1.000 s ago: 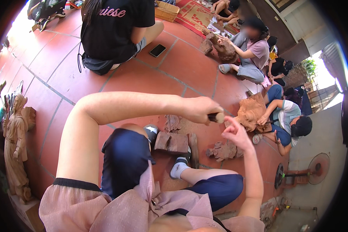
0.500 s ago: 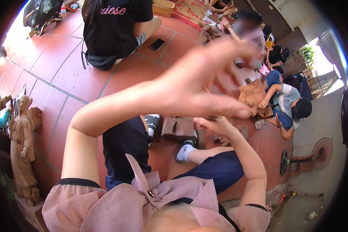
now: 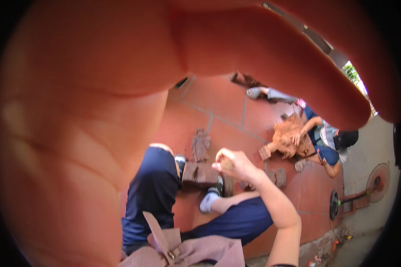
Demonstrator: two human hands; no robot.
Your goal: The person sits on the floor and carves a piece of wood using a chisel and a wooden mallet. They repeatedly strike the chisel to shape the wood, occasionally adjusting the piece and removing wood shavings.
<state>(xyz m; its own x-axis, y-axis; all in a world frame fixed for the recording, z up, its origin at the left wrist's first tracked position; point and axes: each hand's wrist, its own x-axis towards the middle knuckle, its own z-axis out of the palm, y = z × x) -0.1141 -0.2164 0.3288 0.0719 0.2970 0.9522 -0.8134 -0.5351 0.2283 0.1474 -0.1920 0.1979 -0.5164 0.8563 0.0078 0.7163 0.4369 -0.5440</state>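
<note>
My left hand [image 3: 98, 89] is raised right up to the camera and fills the upper left, its fingers stretched out and apart, holding nothing visible. Lower down, my right hand [image 3: 245, 168] is closed round a tool with a round tan wooden handle [image 3: 227, 163]; its working end is hidden. Below and left of that hand, a brown wooden block [image 3: 199, 174] lies on the floor between my feet. Just beyond the block is a rough, dark carved piece of wood [image 3: 201, 145].
To the right a co-worker [image 3: 329, 138] sits with a hand on a large orange-brown wood carving [image 3: 287, 135]. Wood chunks [image 3: 278, 177] lie on the red tiles right of my right hand. A fan [image 3: 378, 182] stands by the wall.
My left hand has come up toward the camera and now hides much of the view. My right hand has turned, so the round handle end shows. The dark carved piece has come into sight.
</note>
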